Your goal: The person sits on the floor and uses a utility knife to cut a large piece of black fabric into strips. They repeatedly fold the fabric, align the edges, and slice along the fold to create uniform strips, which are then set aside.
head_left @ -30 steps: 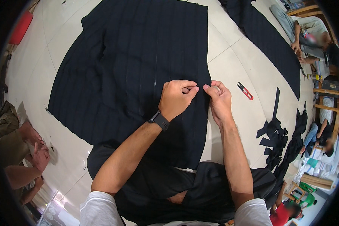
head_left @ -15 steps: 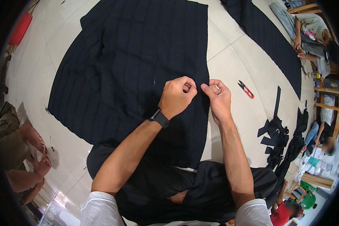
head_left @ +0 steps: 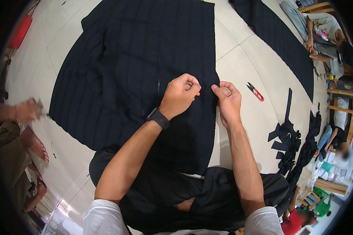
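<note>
A large piece of dark navy cloth (head_left: 133, 51) with faint stripes is spread on the floor before me and reaches my lap. My right hand (head_left: 228, 98) pinches this cloth at its right edge, thumb on top. Just left of it, above the cloth, my left hand (head_left: 180, 94) is closed with its fingertips pressed together; whatever they hold is too small to make out. The two hands are a short gap apart. A dark watch (head_left: 158, 118) is on my left wrist. Small red-handled thread snips (head_left: 255, 91) lie on the floor right of my right hand.
Dark fabric scraps (head_left: 288, 145) are heaped at the right. Another long dark cloth (head_left: 282, 43) stretches across the upper right. A person's blurred hand (head_left: 29, 110) and bare foot (head_left: 34, 145) are close at the left. Other people sit along the right, one (head_left: 325, 31) at the top.
My left hand has moved slightly up and left, away from the right hand, which stays nearly in place. At the left, the other person's hand has moved up toward the cloth's corner.
</note>
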A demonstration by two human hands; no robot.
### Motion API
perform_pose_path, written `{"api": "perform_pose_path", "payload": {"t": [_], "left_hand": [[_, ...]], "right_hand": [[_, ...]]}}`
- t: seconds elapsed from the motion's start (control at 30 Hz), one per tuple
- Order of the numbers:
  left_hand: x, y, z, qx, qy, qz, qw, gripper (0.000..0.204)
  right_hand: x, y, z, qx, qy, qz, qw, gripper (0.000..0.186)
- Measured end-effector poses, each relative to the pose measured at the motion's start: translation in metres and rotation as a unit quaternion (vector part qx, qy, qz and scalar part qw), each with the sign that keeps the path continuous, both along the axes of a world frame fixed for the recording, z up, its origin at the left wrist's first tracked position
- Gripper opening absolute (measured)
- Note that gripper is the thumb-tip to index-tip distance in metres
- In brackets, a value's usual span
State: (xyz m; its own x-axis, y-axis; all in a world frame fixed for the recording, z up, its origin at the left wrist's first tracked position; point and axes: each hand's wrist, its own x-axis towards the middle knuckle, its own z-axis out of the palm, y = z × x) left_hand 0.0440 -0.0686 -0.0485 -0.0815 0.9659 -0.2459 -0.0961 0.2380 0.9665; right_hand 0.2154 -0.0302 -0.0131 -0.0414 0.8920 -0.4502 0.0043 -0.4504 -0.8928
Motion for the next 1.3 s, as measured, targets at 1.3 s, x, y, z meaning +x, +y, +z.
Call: {"api": "perform_pose_path", "payload": {"t": [1.3], "left_hand": [[0.005,-0.001,-0.007,0.036,0.092,-0.017,0.995,0.017]], "right_hand": [[0.001,-0.002,-0.007,0.014,-0.011,0.043,0.999,0.021]]}}
